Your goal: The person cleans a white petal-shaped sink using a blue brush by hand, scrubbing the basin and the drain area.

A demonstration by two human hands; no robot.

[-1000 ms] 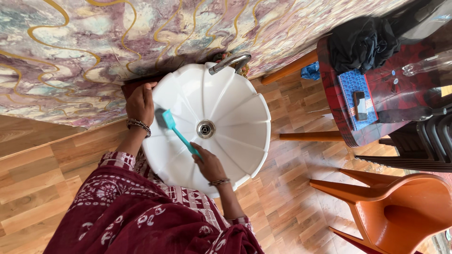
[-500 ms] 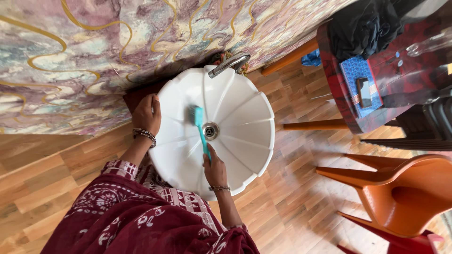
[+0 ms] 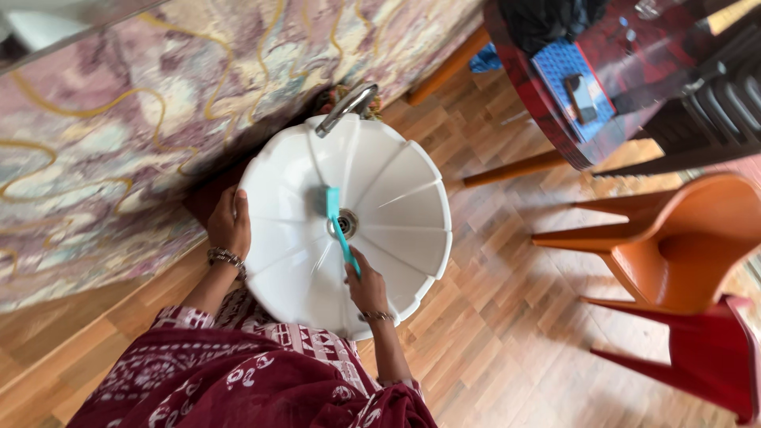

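The white scalloped ceramic basin [image 3: 396, 238] is scrubbed best with the right hand [image 3: 365, 284] gripping the teal plastic brush [image 3: 338, 224] (bristles beside the drain [image 3: 343, 224]) while the left hand [image 3: 230, 223] clasps its rim.

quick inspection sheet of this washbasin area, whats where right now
surface: white fluted basin, fixed against a marbled purple and gold wall
job's things: teal brush lying across the bowl, its head beside the drain; metal tap at the far rim
clutter: nothing seen in the basin
grippers: right hand holds the brush handle; left hand grips the basin's left rim
cables: nothing seen
surroundings: wooden floor, orange chair, red chair, dark red table carrying a blue pouch
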